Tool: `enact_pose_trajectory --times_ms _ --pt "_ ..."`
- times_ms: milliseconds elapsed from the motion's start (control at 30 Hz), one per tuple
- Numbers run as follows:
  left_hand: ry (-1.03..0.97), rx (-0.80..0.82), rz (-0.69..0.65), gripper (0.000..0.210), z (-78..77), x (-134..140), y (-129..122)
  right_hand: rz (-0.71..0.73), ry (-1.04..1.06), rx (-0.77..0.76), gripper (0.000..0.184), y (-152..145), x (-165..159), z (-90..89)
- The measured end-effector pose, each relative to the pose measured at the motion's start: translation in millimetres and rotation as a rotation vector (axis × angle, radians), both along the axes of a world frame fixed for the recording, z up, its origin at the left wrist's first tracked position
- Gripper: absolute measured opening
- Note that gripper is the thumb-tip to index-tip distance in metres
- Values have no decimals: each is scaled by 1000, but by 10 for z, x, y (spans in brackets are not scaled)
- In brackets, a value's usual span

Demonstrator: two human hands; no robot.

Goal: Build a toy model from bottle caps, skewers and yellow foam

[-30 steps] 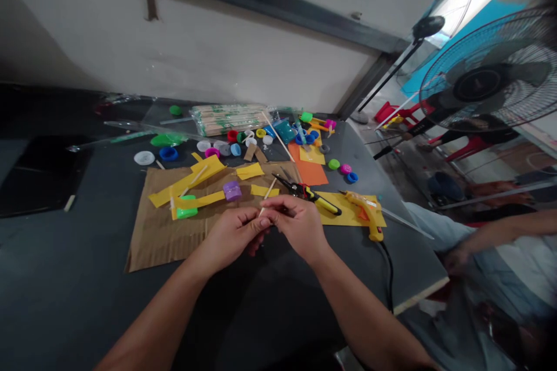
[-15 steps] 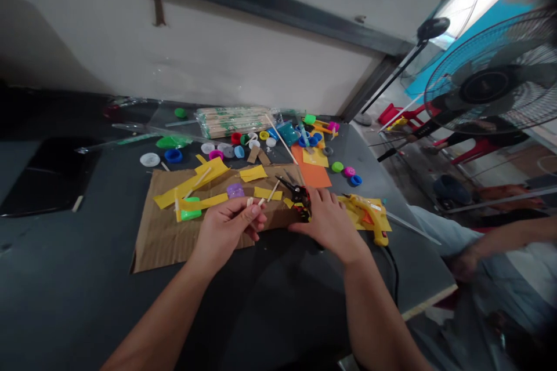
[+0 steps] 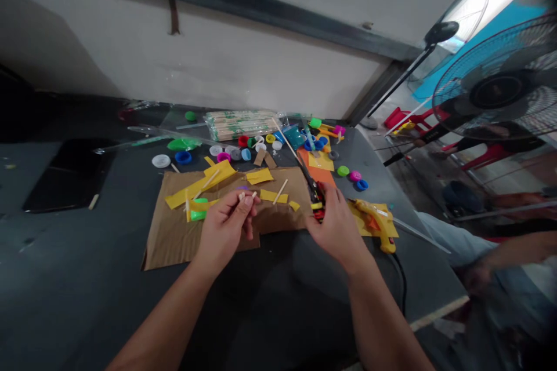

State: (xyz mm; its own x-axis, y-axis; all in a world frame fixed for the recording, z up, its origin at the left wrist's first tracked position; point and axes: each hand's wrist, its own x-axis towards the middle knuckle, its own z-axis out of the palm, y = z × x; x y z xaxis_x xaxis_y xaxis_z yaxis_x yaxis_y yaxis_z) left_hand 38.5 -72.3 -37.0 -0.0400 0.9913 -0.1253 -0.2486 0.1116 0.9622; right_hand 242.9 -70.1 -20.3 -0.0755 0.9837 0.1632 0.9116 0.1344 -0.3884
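Observation:
My left hand (image 3: 228, 223) is closed in a pinch over the cardboard, with short wooden stick pieces (image 3: 248, 196) poking out between thumb and fingers. To the right, my right hand (image 3: 333, 223) curls around the red-and-black handles of dark-jawed pliers (image 3: 314, 188). Their jaws point away from me, past the right edge of the cardboard sheet (image 3: 169, 243). Strips of yellow paper (image 3: 260, 175) lie on the cardboard, along with a thin loose stick (image 3: 281, 191). A bright green cap (image 3: 199, 214) sits just left of my left hand, and a purple piece (image 3: 242, 188) is mostly hidden behind its fingers.
A yellow glue gun (image 3: 383, 226) with a black cord lies at right. Behind are bottle caps (image 3: 183, 157), wrapped wooden sticks (image 3: 243, 124) and orange paper (image 3: 322, 175). A dark phone-like slab (image 3: 65, 177) lies left. Beyond the table's right edge are a fan (image 3: 496, 90) and a seated person.
My right hand has closed around the pliers and turned them, so the jaws swing from pointing left to pointing away. The left hand still pinches the stick pieces. The view has shifted slightly.

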Motion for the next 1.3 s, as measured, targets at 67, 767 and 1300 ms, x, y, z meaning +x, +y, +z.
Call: enact_pose_trajectory --times_ms 67,767,1300 --pt "32 34 36 25 6 2 -6 109 130 -20 54 -104 -123 36" --pt "281 277 -44 18 -37 -144 -6 355 155 -160 53 -274 -370 75" --pt "514 354 -56 24 -4 -224 23 369 91 -210 43 -275 -373 96"
